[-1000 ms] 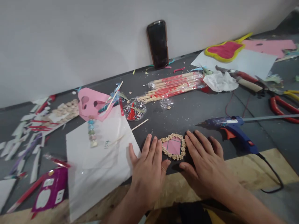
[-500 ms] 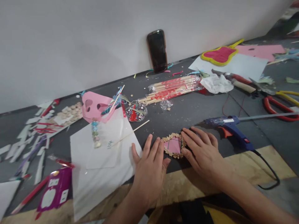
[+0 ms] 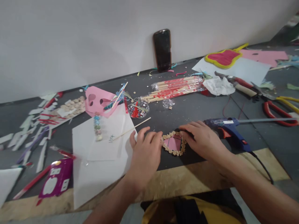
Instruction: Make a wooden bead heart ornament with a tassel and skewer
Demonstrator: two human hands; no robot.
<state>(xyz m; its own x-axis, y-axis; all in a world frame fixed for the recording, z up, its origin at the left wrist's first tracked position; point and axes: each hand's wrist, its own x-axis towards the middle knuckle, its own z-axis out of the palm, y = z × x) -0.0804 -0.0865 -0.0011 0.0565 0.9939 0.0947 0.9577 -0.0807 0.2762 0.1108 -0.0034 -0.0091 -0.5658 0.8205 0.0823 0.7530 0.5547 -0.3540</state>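
Observation:
A small pink piece [image 3: 173,143] edged with tan, flower-like beads lies on the dark table between my hands. Fine dark lines cross its pink middle. My left hand [image 3: 147,149] is at its left side, fingers spread and slightly bent, with the index fingertip at the beaded edge. The left thumb is hidden. On the other side, my right hand [image 3: 203,137] has its thumb and fingers closed together at the upper right edge of the piece. A blue glue gun [image 3: 230,126] lies just beyond the right hand, a clear stick running out of its back.
White paper [image 3: 81,174] and a pink cut-out mask [image 3: 100,101] lie left, near a purple packet [image 3: 56,179]. Wrapped sticks [image 3: 175,88] lie behind the hands, below a phone [image 3: 162,51] leaning on the wall. Red-handled pliers [image 3: 271,113] lie right.
Both hands have shifted from lying flat beside the beaded piece. The left fingers are now more bent, and the right hand has drawn in at the upper right edge. The view has moved slightly.

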